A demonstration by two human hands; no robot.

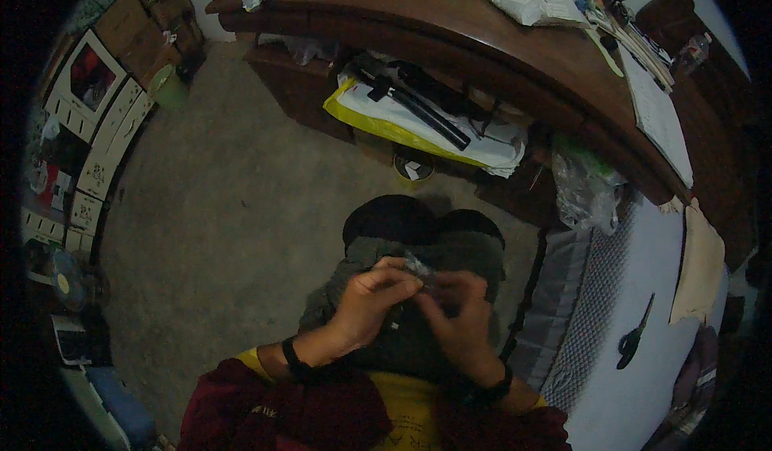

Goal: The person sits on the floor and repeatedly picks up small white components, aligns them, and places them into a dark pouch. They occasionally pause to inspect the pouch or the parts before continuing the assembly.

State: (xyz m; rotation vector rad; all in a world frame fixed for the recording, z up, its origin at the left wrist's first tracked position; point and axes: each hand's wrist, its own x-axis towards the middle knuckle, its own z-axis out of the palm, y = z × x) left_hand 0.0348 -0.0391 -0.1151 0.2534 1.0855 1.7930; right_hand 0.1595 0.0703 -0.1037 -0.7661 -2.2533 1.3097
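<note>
Above my lap, my left hand (374, 294) pinches a small crinkled piece of clear, shiny plastic (416, 264) between thumb and fingers. Close against it on the right, my right hand (458, 310) has its fingers curled in and its thumb pointing toward the same piece. The right fingers are slightly smeared, and the plastic's lower part is hidden among the fingertips. Both hands are held over my dark trousers (474, 250). Black-handled scissors (633, 345) lie apart from my hands, on the pale bedding (611, 322) to the right.
Ahead stands a brown wooden desk (434, 9) with a white packet (535, 5) on top. Its lower shelf holds a black tube-shaped object (430, 117) on a yellow-edged bag. Beneath is a small bin (413, 170). A beige cloth (696, 266) hangs at right; a green bucket (166, 88) stands far left.
</note>
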